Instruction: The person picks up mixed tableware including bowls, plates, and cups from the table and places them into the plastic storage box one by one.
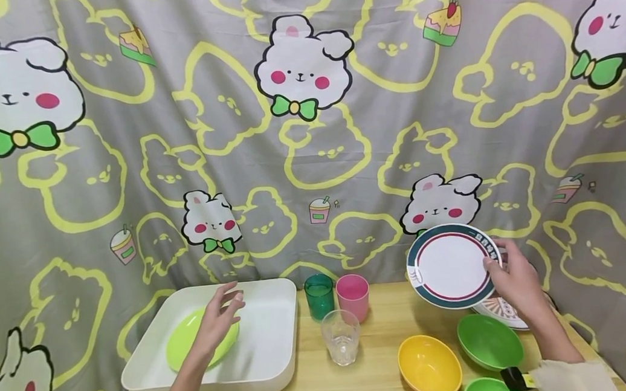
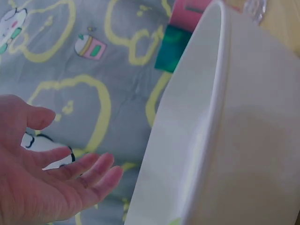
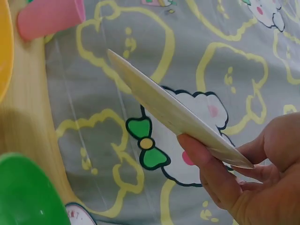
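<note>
My right hand [image 1: 517,278] pinches the edge of a white plate [image 1: 451,264] with a dark green rim and a red ring, held up above the table and tilted. In the right wrist view the plate [image 3: 173,112] appears nearly edge-on, with the thumb on one face and fingers on the other. Over the white basin [image 1: 268,338] hovers my left hand [image 1: 220,317], its fingers loosely spread and holding nothing. Beneath that hand a lime-green plate [image 1: 184,341] lies in the basin, partly covered by the hand and forearm.
A teal cup [image 1: 319,298], a pink cup [image 1: 353,295] and a clear cup [image 1: 342,339] stand mid-table. A yellow bowl [image 1: 430,366], a green bowl [image 1: 489,340] and a lighter green bowl [image 1: 490,390] sit at right. A patterned plate [image 1: 503,314] lies behind them. A curtain [image 1: 305,244] hangs behind.
</note>
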Demonstrator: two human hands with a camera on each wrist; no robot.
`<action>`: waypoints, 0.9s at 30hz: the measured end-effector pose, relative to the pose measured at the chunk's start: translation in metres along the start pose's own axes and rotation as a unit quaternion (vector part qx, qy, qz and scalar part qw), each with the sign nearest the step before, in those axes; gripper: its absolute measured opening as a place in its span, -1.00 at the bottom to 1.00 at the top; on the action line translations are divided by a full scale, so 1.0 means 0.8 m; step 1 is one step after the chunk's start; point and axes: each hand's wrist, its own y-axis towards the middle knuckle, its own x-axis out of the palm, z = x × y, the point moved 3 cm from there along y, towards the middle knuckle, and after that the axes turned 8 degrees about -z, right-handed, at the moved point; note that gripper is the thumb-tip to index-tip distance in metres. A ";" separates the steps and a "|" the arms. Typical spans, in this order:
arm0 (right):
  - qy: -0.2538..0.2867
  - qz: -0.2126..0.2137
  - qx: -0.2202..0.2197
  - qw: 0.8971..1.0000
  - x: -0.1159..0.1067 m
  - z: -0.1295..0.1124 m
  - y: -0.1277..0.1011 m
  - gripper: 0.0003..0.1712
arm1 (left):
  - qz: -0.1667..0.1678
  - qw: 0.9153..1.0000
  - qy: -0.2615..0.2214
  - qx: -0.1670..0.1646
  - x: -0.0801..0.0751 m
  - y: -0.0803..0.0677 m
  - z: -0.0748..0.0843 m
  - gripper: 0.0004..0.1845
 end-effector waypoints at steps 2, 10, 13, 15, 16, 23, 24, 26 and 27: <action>0.009 0.011 0.001 1.000 0.002 -0.004 -0.004 -0.45 | 0.001 1.000 -0.010 0.005 0.008 0.001 0.003 -0.47; 0.106 0.028 0.026 0.994 0.017 -0.016 -0.021 -0.36 | -0.004 0.998 -0.051 0.035 0.035 0.005 0.024 -0.49; 0.151 0.029 0.048 0.987 0.028 -0.020 -0.026 -0.34 | -0.001 0.997 -0.066 0.042 0.045 0.008 0.031 -0.50; 0.173 0.034 0.066 0.982 0.036 -0.023 -0.028 -0.33 | -0.002 0.996 -0.074 0.044 0.053 0.010 0.035 -0.50; 0.183 0.036 0.074 0.980 0.039 -0.024 -0.029 -0.33 | -0.003 0.996 -0.077 0.042 0.057 0.011 0.036 -0.51; 0.219 0.053 0.102 0.969 0.063 -0.029 -0.036 -0.32 | -0.024 0.991 -0.116 0.058 0.085 0.020 0.045 -0.47; 0.223 0.053 0.104 0.968 0.066 -0.029 -0.038 -0.31 | -0.027 0.991 -0.120 0.060 0.089 0.021 0.046 -0.46; 0.230 0.056 0.109 0.965 0.074 -0.029 -0.042 -0.32 | -0.033 0.989 -0.128 0.064 0.095 0.021 0.047 -0.44; 0.236 0.057 0.112 0.964 0.079 -0.028 -0.045 -0.32 | -0.034 0.988 -0.132 0.066 0.098 0.020 0.047 -0.43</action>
